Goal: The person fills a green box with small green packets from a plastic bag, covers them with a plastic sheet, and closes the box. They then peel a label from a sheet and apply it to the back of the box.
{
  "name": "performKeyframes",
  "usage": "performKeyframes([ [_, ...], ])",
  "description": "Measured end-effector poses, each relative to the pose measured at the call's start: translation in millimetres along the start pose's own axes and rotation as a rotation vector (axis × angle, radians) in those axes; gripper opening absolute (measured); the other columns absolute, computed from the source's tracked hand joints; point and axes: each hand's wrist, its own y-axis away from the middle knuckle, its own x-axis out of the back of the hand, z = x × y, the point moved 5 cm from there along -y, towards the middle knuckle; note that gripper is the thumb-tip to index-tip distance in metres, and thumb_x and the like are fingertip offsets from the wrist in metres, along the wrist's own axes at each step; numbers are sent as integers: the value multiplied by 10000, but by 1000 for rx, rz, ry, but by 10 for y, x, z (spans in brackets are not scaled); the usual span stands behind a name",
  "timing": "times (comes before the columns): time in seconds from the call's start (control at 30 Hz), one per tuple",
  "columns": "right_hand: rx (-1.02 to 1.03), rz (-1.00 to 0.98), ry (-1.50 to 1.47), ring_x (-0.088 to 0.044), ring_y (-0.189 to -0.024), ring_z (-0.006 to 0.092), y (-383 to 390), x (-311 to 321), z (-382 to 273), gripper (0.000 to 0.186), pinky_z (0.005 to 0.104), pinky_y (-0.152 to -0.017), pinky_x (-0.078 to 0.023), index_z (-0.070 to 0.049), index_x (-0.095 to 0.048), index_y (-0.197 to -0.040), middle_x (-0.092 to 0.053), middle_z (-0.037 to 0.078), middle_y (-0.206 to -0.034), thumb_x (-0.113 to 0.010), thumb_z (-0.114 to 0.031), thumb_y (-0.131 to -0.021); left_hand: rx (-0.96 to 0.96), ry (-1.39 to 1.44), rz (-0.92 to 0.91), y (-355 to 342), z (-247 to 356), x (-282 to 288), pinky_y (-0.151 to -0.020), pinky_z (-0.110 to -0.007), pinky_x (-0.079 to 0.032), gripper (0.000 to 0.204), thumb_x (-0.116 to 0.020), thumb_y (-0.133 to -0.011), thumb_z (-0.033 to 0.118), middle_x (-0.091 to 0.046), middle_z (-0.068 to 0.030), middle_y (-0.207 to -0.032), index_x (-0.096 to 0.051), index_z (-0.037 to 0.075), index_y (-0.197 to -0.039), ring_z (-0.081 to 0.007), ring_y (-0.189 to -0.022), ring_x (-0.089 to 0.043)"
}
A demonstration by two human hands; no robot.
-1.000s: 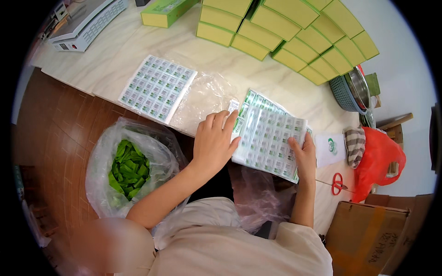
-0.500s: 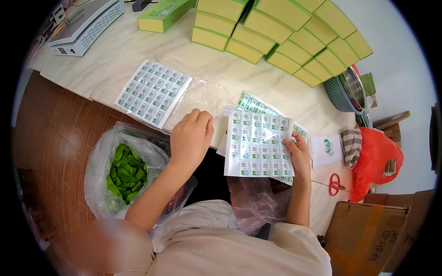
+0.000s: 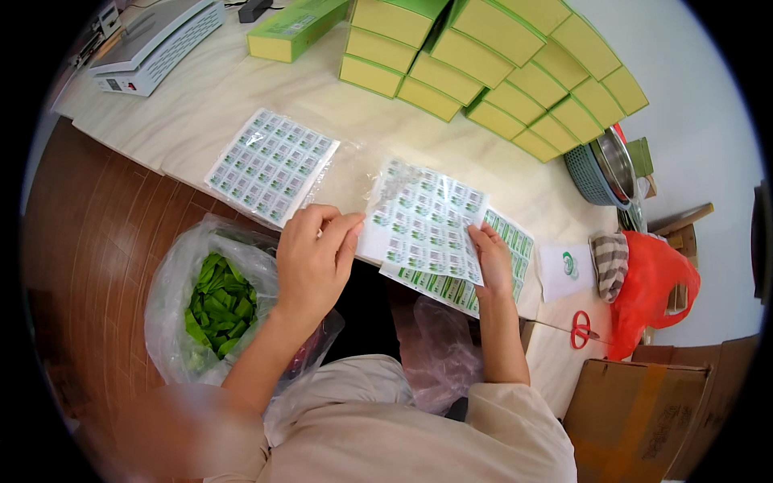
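Note:
My right hand (image 3: pixel 493 259) grips the right edge of a white sheet of labels (image 3: pixel 427 221), printed in rows with green marks and small square codes. At that sheet's left edge is my left hand (image 3: pixel 314 251), thumb and forefinger pinched together; what is between them cannot be made out. Clear plastic film (image 3: pixel 348 169) lies by the sheet's upper left and seems to overlap its corner. Beneath the held sheet, more green-and-white label sheets (image 3: pixel 511 237) stick out at the right and front. A stack of similar label sheets (image 3: pixel 272 165) lies to the left, partly on clear plastic.
Green-and-yellow boxes (image 3: pixel 515 80) are stacked at the back. A scale (image 3: pixel 157 48) stands far left. Below the table's left edge, a plastic bag (image 3: pixel 173 298) holds green leaf-like pieces (image 3: pixel 219 306). Red scissors (image 3: pixel 580 330), a red bag (image 3: pixel 656 282) and a carton (image 3: pixel 636 410) are right.
The label sheet in my right hand has moved left and away from me, tilting slightly, toward the clear film. My left hand has come down to its left edge.

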Motion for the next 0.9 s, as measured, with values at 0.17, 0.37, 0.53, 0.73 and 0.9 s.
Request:
performKeyframes([
  [0.17,108,80,6,-628,-880,148,244,-303,110,237,264,-791,-511,52,-528,-1152,-646,110,-1030,-500,-44,-937,-38,11,-53,176,-27,-98,-690,-353,-440,215,-689,-744,33,-543,-58,-836,-684,86,-952,-243,-758,-538],
  [0.37,-145,-236,145,-612,-999,179,334,-659,157,276,302,-865,-497,33,-512,-1176,-628,109,-1112,-539,-52,-914,-60,20,-51,215,27,-139,-670,-338,-440,236,-702,-729,32,-543,-40,-838,-691,100,-955,-222,-744,-534],
  [0.53,-120,-168,75,-628,-980,218,46,-457,-12,279,333,-858,-518,44,-506,-1186,-624,140,-1119,-498,-57,-926,-46,18,-32,210,6,-86,-664,-337,-436,222,-703,-731,39,-539,-39,-831,-691,103,-943,-220,-739,-533],
  [0.73,60,13,-98,-593,-1041,183,243,-527,183,269,304,-913,-476,37,-476,-1200,-597,118,-1157,-477,-65,-951,-61,28,-18,254,24,-134,-667,-348,-431,204,-703,-735,53,-538,-35,-823,-691,104,-932,-227,-737,-533],
  [0.9,-203,-359,155,-612,-1013,204,367,-732,273,269,308,-891,-493,49,-507,-1184,-612,133,-1139,-506,-69,-942,-87,21,-16,240,25,-78,-658,-339,-429,243,-706,-725,60,-538,-23,-818,-686,112,-962,-214,-735,-532],
])
